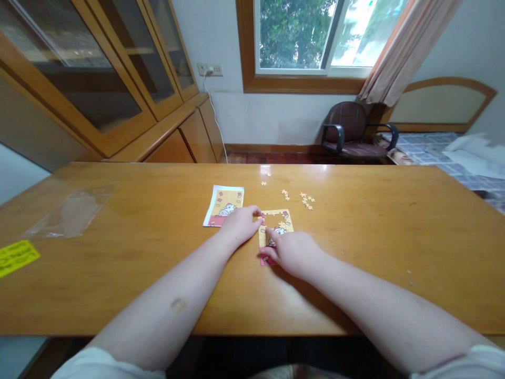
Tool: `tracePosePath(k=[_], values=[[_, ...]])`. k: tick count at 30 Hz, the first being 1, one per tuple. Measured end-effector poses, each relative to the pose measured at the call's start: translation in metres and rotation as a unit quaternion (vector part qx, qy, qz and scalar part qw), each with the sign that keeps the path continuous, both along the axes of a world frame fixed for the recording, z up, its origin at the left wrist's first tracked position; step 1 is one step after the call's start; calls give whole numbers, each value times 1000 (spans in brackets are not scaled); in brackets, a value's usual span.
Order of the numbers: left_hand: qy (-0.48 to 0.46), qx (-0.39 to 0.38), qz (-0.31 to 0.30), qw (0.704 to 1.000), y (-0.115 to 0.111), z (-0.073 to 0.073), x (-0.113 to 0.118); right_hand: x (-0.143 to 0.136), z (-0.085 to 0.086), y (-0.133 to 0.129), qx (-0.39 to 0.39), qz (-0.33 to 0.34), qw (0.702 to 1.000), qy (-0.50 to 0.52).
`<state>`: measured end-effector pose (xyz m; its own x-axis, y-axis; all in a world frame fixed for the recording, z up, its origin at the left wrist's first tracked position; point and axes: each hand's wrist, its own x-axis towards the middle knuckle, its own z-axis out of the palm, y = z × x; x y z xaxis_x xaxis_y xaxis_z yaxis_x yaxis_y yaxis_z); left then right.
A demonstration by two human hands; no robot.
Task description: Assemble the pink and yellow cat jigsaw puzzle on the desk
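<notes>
A partly assembled jigsaw puzzle (289,216) lies on the wooden table, with a yellow and pink border, a white cartoon animal and a gap in its upper part. My left hand (245,222) is closed, fingers curled against the puzzle's left edge. My right hand (298,252) rests over the puzzle's lower right, index finger stretched onto its left side and thumb apart near the bottom. It hides part of the picture. Just left of the puzzle, a printed picture sheet (221,197) shows the same design, partly covered by my left hand.
Loose puzzle pieces lie beyond the puzzle: a cluster (306,200) at right, a small group (285,194) and two single ones farther back. A clear plastic bag (74,210) and a yellow label (18,258) are at left. Past the table (374,221) stands an office chair (349,126).
</notes>
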<state>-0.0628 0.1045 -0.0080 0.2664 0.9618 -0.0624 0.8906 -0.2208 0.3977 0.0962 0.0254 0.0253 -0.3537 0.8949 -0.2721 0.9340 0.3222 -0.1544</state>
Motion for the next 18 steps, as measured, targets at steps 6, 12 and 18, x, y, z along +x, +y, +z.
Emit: tracePosePath(k=[6, 12, 18], values=[[1, 7, -4, 1000, 0, 1, 0, 12, 6, 19, 60, -53, 997, 1], [6, -9, -3, 1000, -2, 5, 1, 53, 0, 63, 165, -166, 972, -12], [-2, -10, -9, 1000, -1, 4, 0, 94, -13, 91, 199, -254, 947, 4]])
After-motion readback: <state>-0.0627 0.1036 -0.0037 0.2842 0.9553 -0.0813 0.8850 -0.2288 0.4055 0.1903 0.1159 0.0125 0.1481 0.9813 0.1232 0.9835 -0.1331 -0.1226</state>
